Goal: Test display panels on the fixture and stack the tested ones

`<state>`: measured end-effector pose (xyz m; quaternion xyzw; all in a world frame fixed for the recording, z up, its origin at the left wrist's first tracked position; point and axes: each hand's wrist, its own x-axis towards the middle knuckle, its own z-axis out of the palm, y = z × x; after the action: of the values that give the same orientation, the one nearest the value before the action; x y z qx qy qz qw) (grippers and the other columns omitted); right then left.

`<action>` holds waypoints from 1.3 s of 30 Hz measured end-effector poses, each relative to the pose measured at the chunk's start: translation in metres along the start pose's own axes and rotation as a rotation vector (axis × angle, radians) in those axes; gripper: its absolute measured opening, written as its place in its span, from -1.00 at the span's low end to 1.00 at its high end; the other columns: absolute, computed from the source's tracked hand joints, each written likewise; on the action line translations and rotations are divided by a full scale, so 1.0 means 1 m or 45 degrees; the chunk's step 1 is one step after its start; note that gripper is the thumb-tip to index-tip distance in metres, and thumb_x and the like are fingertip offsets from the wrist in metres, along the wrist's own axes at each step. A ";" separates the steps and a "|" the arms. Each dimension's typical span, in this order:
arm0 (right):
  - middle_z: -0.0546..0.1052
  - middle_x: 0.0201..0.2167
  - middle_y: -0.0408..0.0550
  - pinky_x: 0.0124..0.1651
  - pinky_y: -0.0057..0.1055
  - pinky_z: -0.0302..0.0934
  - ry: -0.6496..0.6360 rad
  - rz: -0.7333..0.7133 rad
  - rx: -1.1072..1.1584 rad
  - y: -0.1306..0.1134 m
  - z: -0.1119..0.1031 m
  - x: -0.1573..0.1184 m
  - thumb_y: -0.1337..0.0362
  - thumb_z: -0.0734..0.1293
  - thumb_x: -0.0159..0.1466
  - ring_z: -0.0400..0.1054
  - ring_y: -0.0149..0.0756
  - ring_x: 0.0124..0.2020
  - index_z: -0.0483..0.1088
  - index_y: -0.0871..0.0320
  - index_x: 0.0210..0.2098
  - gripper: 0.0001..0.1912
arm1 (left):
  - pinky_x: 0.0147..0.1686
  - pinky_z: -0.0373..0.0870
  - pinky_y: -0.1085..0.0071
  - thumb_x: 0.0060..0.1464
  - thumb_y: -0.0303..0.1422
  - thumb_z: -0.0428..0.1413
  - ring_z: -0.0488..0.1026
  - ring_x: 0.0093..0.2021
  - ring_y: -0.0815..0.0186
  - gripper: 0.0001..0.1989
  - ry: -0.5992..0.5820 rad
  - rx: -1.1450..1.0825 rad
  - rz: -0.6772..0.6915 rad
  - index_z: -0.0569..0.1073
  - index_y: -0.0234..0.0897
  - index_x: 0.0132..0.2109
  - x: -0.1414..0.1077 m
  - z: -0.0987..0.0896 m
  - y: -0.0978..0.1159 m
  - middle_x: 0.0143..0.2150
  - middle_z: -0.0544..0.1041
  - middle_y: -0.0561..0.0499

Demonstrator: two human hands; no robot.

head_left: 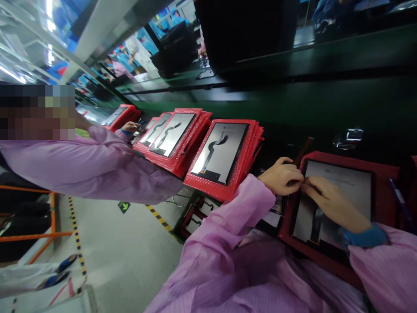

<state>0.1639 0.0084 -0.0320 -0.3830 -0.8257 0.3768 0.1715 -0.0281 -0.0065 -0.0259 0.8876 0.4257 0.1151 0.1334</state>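
In front of me a display panel [340,189] with a dark flex cable [315,224] lies on a red bubble-wrap sheet [345,161]. At the panel's upper left edge, my left hand [280,177] is closed, its fingertips pinched against those of my right hand [335,204]. My right hand reaches across the panel, fingers bent and pressed together. Whatever lies between the fingertips is too small to make out. A thin brown strip [304,148] shows just beyond my left hand.
Left of my left arm stands a stack of red bubble-wrap sheets [243,174] topped by another panel [223,150]. More stacks [179,130] follow. A co-worker's sleeve [81,165] is further left. A blue pen [398,195] lies at right; a small shiny metal object [350,138] stands behind.
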 end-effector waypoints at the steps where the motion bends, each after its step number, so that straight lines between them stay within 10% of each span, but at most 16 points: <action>1: 0.47 -0.42 -0.01 -0.18 -0.18 0.21 0.003 0.004 0.008 0.000 0.000 0.000 0.04 0.12 0.26 0.36 -0.12 -0.32 0.26 0.04 -0.48 -0.71 | 0.26 -0.03 0.16 0.21 -0.42 0.01 0.50 -0.10 0.29 -0.84 0.003 -0.003 -0.001 0.48 -0.27 -0.26 0.000 0.000 0.000 -0.23 0.62 0.03; 14: 0.53 -0.37 -0.02 -0.21 -0.22 0.28 0.054 0.029 0.062 0.001 -0.004 -0.004 -0.01 0.12 0.32 0.42 -0.16 -0.32 0.32 0.06 -0.40 -0.66 | 0.26 0.09 0.24 0.26 -0.40 0.01 0.51 -0.10 0.31 -0.84 0.229 -0.179 -0.079 0.49 -0.29 -0.22 -0.005 -0.003 -0.005 -0.22 0.60 -0.01; 23: 0.42 0.14 0.32 0.31 0.13 -0.01 0.687 -0.091 -0.456 -0.011 -0.004 -0.016 0.16 0.17 0.38 0.25 0.19 0.23 0.34 0.14 0.10 -0.63 | 0.02 0.41 0.32 0.31 -0.15 0.01 0.53 -0.07 0.27 -0.67 0.857 -0.900 -0.248 0.49 -0.35 -0.09 0.002 0.021 -0.018 -0.12 0.59 -0.14; 33: 0.55 -0.13 0.05 -0.23 -0.28 0.21 -0.121 0.063 -0.644 -0.048 0.006 -0.002 0.36 0.16 0.37 0.44 -0.09 -0.09 0.41 0.18 -0.12 -0.79 | 0.08 0.45 0.24 0.19 -0.37 0.10 0.58 -0.08 0.27 -0.70 1.009 -1.061 -0.428 0.40 -0.22 0.08 0.001 0.025 -0.044 -0.12 0.62 -0.05; 39: 0.54 -0.07 0.10 -0.32 -0.32 0.18 -0.155 -0.002 -0.689 -0.053 0.028 0.021 0.38 0.16 0.38 0.48 -0.08 -0.05 0.38 0.20 -0.05 -0.77 | 0.06 0.48 0.24 0.16 -0.50 0.04 0.60 -0.12 0.28 -0.67 1.024 -1.135 -0.474 0.36 -0.22 0.08 0.000 0.025 -0.047 -0.14 0.62 -0.03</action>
<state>0.1076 -0.0119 -0.0110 -0.3911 -0.9054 0.1646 0.0133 -0.0538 0.0182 -0.0654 0.5448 0.5010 0.5814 0.3380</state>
